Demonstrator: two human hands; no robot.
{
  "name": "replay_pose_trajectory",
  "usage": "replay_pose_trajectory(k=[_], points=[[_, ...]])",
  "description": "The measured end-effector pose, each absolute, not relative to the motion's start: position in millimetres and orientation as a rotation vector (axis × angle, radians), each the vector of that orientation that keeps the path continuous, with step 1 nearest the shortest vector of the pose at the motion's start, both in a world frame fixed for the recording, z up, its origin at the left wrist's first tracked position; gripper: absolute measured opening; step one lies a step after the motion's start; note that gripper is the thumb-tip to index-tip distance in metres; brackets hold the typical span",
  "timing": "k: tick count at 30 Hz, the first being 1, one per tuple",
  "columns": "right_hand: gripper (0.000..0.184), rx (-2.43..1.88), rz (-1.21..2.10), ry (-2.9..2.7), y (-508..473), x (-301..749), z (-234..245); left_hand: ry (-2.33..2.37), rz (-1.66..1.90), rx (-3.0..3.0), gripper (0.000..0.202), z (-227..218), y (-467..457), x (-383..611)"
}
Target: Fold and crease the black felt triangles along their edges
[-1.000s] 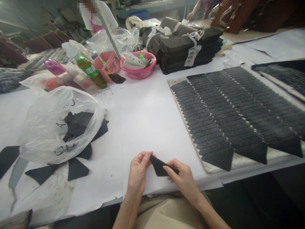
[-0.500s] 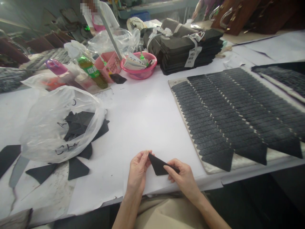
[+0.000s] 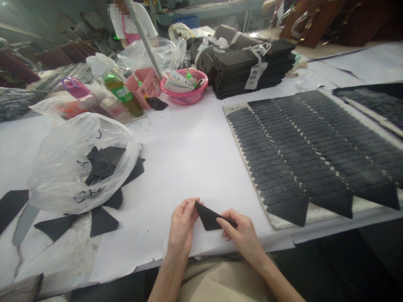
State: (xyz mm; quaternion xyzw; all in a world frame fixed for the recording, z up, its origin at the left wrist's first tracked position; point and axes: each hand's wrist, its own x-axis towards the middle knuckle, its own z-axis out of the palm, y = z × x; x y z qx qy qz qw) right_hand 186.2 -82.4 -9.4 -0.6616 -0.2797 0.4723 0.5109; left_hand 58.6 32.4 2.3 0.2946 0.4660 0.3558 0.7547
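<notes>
Left hand grip: pinching a corner of black piece | right hand grip: pinching its other end, probably steadying it | location: lower centre, above counter | overlapped strips, right: likely space-saving

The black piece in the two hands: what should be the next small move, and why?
Perhaps the right hand could slide its pinch slightly along the upper edge of the black piece, toward the left hand. The left hand pinches one pointed corner, which should steady it, while the right grips the other end.
</notes>
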Motion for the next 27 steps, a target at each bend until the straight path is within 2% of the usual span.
replay_pose_trajectory(k=[12,20,27], points=[[0.037,-1.585,1.131,-0.671,-84,186,-19,1.009,0.744,0.629,0.032,1,32,58],[0.036,-1.592,1.113,-0.683,-83,185,-19,0.974,0.758,0.676,0.018,1,30,57],[0.035,-1.598,1.106,-0.691,-83,185,-20,0.970,0.765,0.640,0.015,2,32,57]])
